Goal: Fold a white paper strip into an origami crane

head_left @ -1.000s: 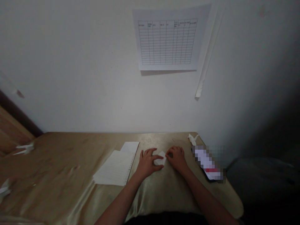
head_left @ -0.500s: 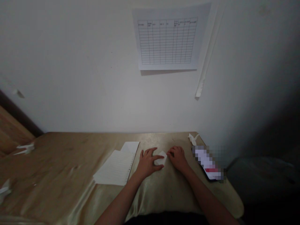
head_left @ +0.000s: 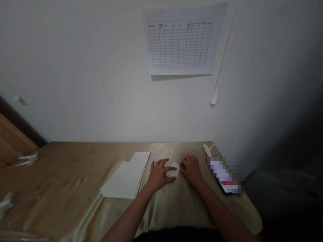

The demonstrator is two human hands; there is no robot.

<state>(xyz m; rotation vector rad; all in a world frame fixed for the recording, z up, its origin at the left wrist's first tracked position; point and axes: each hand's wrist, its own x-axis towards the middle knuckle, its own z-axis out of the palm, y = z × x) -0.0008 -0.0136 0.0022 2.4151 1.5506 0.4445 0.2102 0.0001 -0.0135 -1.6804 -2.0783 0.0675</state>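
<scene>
A small folded piece of white paper [head_left: 174,169] lies on the tan cloth-covered table [head_left: 75,181] between both my hands. My left hand [head_left: 158,174] rests over its left side, fingers curled, thumb and forefinger pinching the paper against the table. My right hand [head_left: 191,169] presses its right edge with bent fingertips. Just left of my left hand sits a stack of lined white sheets [head_left: 124,179].
A phone [head_left: 224,175] lies near the table's right edge, with a small folded paper shape [head_left: 207,148] behind it. More folded paper shapes lie at the far left [head_left: 26,159] and lower left [head_left: 5,203]. A printed grid sheet [head_left: 180,43] hangs on the wall.
Almost nothing differs; both hands stay on the small paper with only slight finger shifts.
</scene>
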